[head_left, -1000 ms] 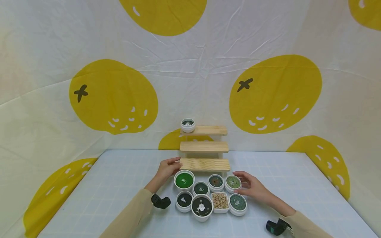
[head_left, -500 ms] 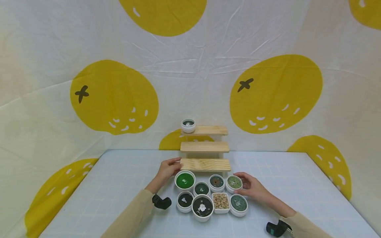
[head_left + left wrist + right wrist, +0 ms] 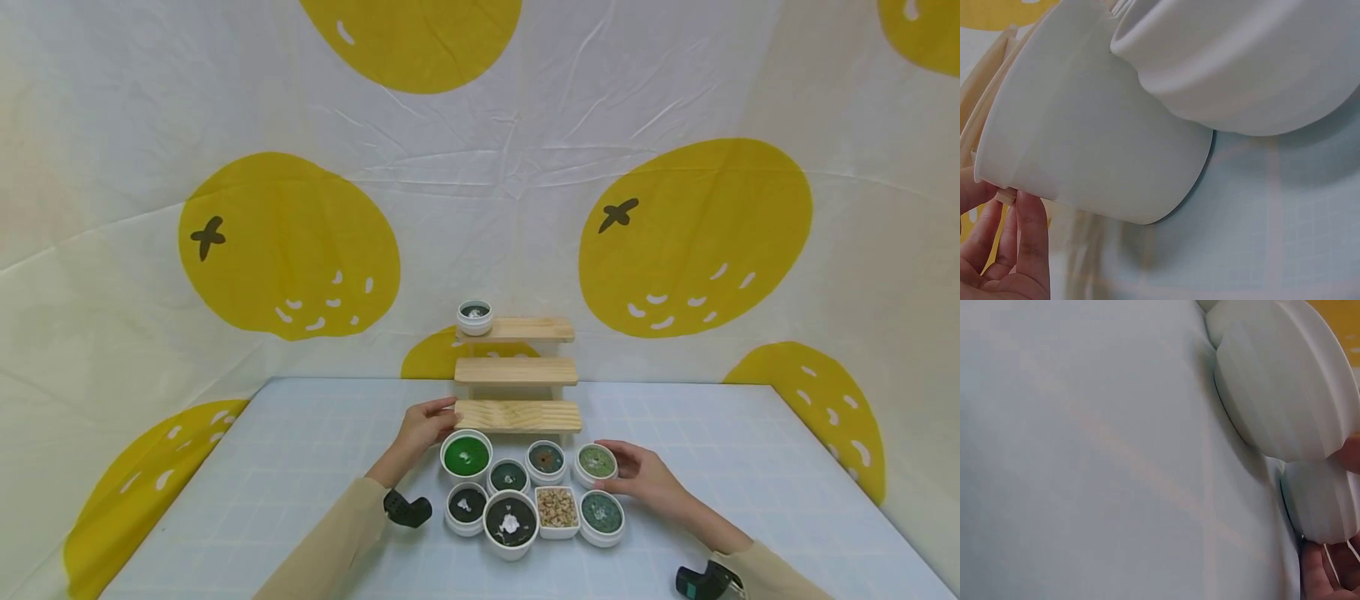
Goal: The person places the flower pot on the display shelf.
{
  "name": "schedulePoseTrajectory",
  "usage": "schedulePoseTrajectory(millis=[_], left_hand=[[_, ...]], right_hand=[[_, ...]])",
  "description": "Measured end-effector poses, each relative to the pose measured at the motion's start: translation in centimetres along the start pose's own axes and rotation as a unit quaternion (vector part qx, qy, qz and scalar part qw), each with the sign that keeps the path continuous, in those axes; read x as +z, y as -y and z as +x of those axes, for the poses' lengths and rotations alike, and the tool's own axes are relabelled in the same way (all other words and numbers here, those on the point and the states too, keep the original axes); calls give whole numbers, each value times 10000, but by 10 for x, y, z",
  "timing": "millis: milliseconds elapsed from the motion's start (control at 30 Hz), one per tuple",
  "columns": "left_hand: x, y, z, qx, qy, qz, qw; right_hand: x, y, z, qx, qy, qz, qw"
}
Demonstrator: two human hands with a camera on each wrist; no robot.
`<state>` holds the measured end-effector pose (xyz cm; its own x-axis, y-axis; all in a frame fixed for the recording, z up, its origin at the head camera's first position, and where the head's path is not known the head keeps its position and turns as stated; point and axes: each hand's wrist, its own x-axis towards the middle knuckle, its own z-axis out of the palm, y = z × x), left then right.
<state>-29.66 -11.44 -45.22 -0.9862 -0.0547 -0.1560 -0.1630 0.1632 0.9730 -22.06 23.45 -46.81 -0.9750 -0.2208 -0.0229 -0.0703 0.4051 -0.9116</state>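
Note:
My left hand pinches the left end of the lowest board of a three-step wooden display stand. In the left wrist view, thumb and fingertips meet at that board's end, beside a large white pot. My right hand holds a small round white bowl with speckled light-green contents by its right side. The right wrist view has this bowl between thumb and fingers, partly hidden behind a nearer white bowl. That nearer one has teal contents from above.
A small bowl stands on the top step's left end. Before the stand cluster a green-filled pot, dark-filled pots, small bowls and a square dish of chopped brown bits. A fruit-patterned cloth hangs behind.
My right hand has shifted slightly to the right with the light-green bowl, opening a gap from the bowl on its left. The left hand keeps its place at the stand.

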Motion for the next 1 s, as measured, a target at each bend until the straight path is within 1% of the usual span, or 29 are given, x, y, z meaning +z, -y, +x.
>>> schedulePoseTrajectory(millis=[133,333,533,733,1000], left_hand=[[0,0,1,-43,-47,-8,10000],[0,0,0,-18,7,-56,10000],[-1,-1,-1,55,42,-132,9999],[-1,0,-1,101,86,-167,9998],[-1,-1,-1,67,45,-99,9999]], right_hand=[[-1,-1,1,16,-36,83,10000],[-2,-1,0,154,-217,50,9996],[-6,3,0,114,-282,47,9995],[-10,14,-1,211,-344,-22,9992],[-18,37,1,-101,-316,-91,9994]])
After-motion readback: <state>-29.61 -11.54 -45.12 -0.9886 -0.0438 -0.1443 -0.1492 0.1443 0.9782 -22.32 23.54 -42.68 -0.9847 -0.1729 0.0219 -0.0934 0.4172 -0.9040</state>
